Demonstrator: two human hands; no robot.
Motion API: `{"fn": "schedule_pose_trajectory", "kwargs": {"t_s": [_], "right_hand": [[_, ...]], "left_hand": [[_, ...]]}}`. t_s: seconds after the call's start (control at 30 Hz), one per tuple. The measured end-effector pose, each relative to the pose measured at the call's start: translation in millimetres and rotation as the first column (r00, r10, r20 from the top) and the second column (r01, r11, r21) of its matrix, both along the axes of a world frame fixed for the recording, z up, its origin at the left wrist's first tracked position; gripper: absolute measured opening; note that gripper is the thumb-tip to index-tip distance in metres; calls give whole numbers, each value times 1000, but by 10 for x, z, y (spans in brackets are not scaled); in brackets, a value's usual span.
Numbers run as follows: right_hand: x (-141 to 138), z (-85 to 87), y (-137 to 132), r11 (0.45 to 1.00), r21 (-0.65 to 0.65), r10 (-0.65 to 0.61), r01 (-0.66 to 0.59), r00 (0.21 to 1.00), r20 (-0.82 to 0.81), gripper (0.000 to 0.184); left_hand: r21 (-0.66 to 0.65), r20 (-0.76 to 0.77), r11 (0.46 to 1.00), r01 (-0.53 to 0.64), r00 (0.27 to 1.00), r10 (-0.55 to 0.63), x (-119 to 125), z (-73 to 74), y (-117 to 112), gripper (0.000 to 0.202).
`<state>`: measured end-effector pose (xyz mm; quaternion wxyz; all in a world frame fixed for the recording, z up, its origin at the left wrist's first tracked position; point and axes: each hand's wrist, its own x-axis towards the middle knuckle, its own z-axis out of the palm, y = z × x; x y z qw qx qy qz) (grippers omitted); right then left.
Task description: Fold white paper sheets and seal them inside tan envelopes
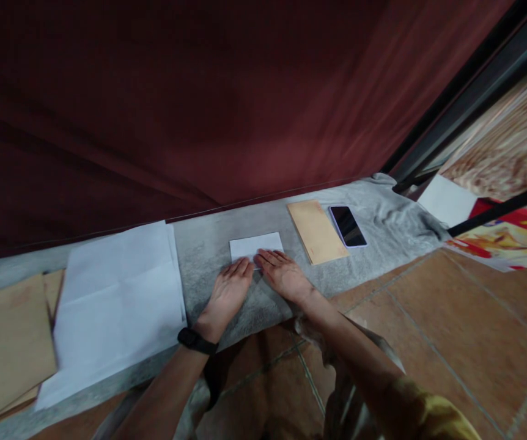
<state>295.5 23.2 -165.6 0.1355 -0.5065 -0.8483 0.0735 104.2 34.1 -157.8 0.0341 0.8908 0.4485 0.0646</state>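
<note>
A small folded white paper (255,245) lies on a grey cloth (208,256) spread along the floor. My left hand (227,293) rests flat with fingers stretched out, its fingertips on the paper's near edge. A black band circles that wrist. My right hand (284,275) also lies flat and open, fingertips pressing the same near edge. The two hands almost touch at the fingertips.
A stack of white sheets (117,299) lies to the left, with brown envelopes (7,342) beyond it. On the right are a tan envelope (317,231) and a dark phone (348,225). A dark red curtain (176,104) hangs behind. Terracotta floor tiles (451,330) lie in front.
</note>
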Motion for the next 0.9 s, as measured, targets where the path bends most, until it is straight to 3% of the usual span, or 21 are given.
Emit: {"fn": "schedule_pose_trajectory", "kwargs": {"t_s": [0.37,0.47,0.57,0.73,0.9], "right_hand": [[238,-8,11,997,2,-75,75,995,66,51],[288,35,9,997,-2,-73,73,997,29,49],[327,128,24,993,-38,-112,110,992,-52,45],[379,234,72,977,-73,-211,199,934,-288,35],[397,267,87,972,-60,-222,227,800,-558,35]], "left_hand": [[65,-42,996,-68,997,71,-136,109,51,36],[85,25,992,-94,995,92,-219,115,59,38],[104,186,982,-159,973,138,-305,120,82,32],[25,532,967,-255,822,203,-377,159,151,32],[-251,700,919,-304,599,390,-342,271,170,31]]}}
